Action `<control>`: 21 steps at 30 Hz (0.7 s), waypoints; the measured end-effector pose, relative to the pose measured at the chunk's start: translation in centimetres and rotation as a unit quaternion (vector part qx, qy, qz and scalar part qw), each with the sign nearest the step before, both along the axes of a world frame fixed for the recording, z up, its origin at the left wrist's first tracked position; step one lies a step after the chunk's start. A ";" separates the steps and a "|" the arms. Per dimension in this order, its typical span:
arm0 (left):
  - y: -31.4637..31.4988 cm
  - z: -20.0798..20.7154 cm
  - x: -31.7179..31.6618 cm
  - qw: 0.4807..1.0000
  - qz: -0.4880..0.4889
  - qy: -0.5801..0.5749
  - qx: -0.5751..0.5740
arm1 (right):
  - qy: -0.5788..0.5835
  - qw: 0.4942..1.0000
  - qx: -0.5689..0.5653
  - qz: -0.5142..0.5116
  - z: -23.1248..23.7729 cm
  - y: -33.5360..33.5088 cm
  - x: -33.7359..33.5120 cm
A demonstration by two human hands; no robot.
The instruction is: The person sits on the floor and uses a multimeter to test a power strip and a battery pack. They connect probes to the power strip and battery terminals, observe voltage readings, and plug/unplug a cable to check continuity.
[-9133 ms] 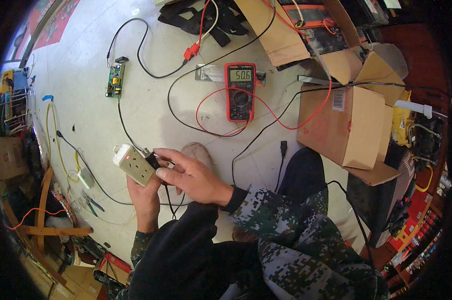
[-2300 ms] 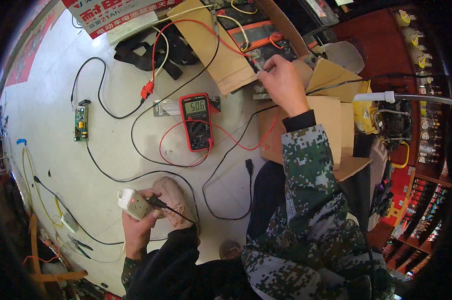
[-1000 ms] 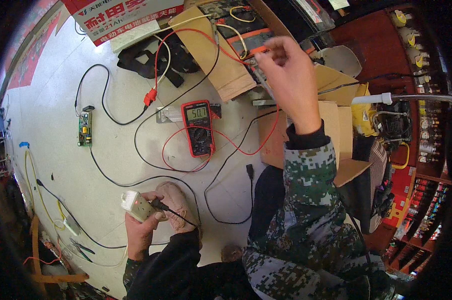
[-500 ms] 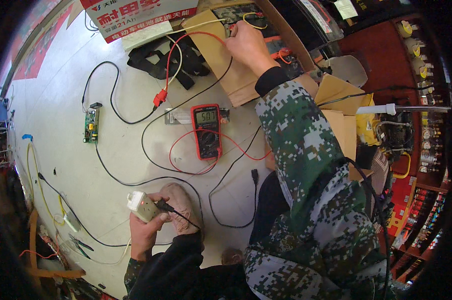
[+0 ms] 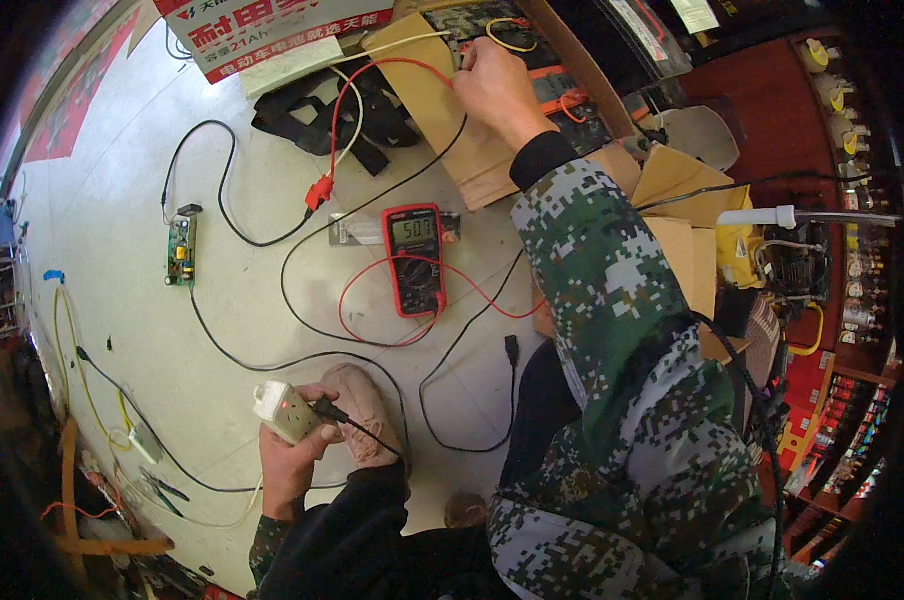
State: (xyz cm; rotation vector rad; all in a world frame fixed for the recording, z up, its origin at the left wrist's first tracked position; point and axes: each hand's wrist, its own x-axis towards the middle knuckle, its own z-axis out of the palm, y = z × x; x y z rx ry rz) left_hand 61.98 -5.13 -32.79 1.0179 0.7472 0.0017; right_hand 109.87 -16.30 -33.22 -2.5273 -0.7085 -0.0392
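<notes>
My left hand is wrapped round a white socket block with a small red light on it. A black plug sits at the block's side, its cord trailing right. At the top, my right hand is pinched closed over batteries in an open cardboard box. Its fingers hide what they grip; a red wire and a black lead run up to it. A red multimeter on the floor shows a reading. A bare green circuit board lies left, cabled to a red connector.
A black strap bundle lies beside a printed carton. A loose black cord end rests near my knee. Pliers and a small white adapter lie far left. Shelves of goods stand right.
The view shifts very slightly. Both hands keep their places and grips, with only a slight movement of the right hand's fingers.
</notes>
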 end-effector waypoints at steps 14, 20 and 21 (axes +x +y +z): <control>-0.1 0.0 0.1 1.000 0.004 -0.008 0.005 | -0.032 0.999 -0.025 -0.032 -0.6 -0.7 -0.1; -0.2 0.2 0.2 1.000 0.002 -0.008 -0.003 | -0.023 0.999 -0.023 -0.036 -0.2 -0.6 -0.5; -0.2 0.2 0.1 1.000 0.002 0.001 0.000 | -0.024 0.999 -0.023 -0.035 -0.2 -0.6 -0.5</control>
